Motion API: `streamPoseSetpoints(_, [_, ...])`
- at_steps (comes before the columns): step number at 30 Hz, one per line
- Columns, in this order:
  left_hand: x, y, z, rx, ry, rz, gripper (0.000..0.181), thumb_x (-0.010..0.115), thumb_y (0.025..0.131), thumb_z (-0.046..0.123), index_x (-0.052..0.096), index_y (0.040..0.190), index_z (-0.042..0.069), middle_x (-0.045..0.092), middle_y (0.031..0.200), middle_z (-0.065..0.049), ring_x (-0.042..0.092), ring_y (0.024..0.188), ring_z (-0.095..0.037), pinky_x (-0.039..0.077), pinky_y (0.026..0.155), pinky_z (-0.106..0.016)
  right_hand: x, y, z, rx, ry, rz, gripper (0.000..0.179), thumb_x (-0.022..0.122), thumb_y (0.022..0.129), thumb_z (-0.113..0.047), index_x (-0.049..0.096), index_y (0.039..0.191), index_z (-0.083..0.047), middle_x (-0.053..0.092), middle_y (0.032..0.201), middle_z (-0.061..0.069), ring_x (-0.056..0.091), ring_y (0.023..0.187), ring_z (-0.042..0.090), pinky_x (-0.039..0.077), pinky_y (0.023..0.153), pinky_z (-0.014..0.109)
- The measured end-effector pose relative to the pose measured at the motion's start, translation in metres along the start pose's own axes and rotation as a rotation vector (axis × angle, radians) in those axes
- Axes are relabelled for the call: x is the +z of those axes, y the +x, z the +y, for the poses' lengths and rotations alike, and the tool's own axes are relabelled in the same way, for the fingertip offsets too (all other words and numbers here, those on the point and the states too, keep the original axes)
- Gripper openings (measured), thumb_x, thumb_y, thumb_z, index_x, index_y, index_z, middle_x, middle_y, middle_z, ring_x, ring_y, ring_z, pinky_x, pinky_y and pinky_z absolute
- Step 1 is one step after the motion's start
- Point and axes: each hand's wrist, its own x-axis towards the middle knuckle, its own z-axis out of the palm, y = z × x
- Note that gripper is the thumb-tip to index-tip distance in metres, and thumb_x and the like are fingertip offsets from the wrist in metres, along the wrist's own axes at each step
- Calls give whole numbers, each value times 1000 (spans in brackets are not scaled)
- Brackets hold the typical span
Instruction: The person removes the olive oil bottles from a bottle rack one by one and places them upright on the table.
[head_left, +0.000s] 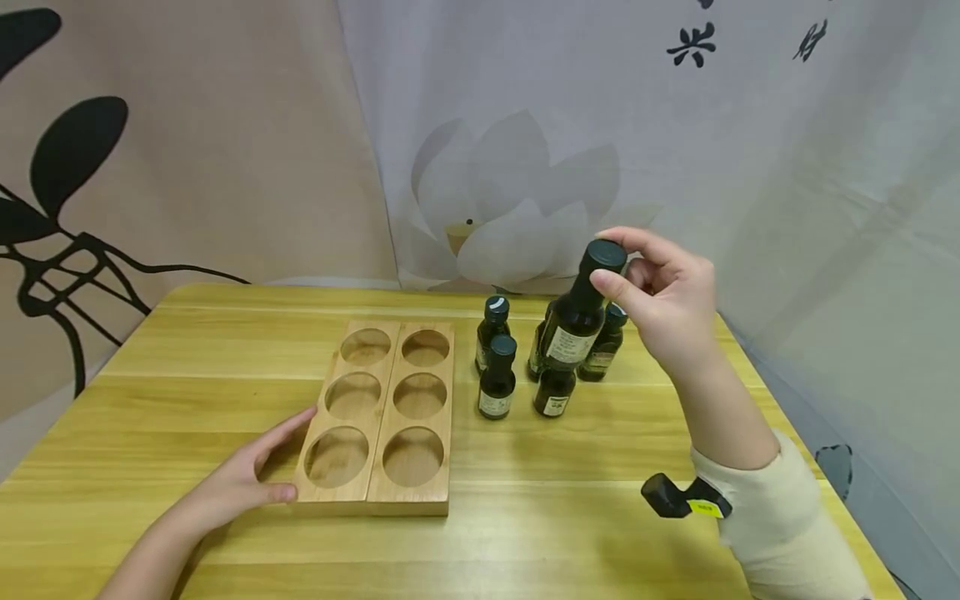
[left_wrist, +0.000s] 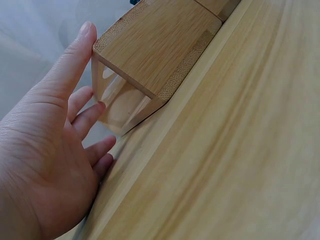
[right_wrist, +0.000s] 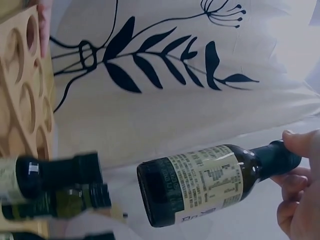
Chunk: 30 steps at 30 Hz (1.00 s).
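My right hand (head_left: pixel 671 292) pinches a small dark glass bottle (head_left: pixel 573 325) by its black cap, thumb on one side and fingers on the other. That bottle is raised and tilted above the standing ones; the right wrist view shows its cream printed label (right_wrist: pixel 207 177). On the left, a wooden rack (head_left: pixel 379 417) with two rows of round holes lies on the table, and no bottle shows in its holes. My left hand (head_left: pixel 232 487) rests at its near left side, thumb at the corner of the rack (left_wrist: pixel 155 45), other fingers extended loosely beside its open end.
Several similar dark bottles stand right of the rack, among them a front one (head_left: pixel 497 383) and one under the raised bottle (head_left: pixel 555 396). The wooden table (head_left: pixel 525 533) meets a printed cloth backdrop (head_left: pixel 517 167) behind. A black device (head_left: pixel 686 497) sits on the right sleeve.
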Motion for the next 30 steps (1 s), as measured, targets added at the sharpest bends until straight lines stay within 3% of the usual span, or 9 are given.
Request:
streamPoseSetpoints(8, [1, 0, 1, 6, -2, 3, 80, 73, 85, 23, 28, 152, 24, 26, 154, 8, 16, 132, -52, 13, 89, -80, -31, -6, 4, 72, -17, 58, 26, 68, 78, 17, 70, 103, 7, 42, 51, 2, 30, 47, 10, 19, 41, 22])
streamPoseSetpoints(13, [1, 0, 2, 5, -4, 0, 80, 73, 85, 23, 28, 152, 23, 26, 154, 8, 17, 132, -52, 13, 88, -80, -48, -10, 11, 90, -33, 93, 27, 67, 77, 19, 70, 102, 7, 46, 53, 1, 32, 48, 10, 20, 42, 21])
streamPoseSetpoints(24, [1, -1, 3, 5, -3, 5, 81, 74, 85, 20, 29, 152, 23, 27, 154, 10, 15, 132, -52, 13, 88, -80, -67, -24, 26, 202, -269, 109, 26, 69, 81, 12, 69, 107, 4, 46, 55, 0, 34, 49, 11, 25, 43, 23])
streamPoseSetpoints(30, [1, 0, 5, 5, -15, 2, 81, 74, 85, 19, 29, 152, 22, 27, 154, 9, 16, 131, -52, 12, 89, -80, -70, -36, 41, 234, -341, 105, 26, 70, 83, 8, 67, 109, 6, 48, 56, -1, 35, 49, 10, 27, 43, 23])
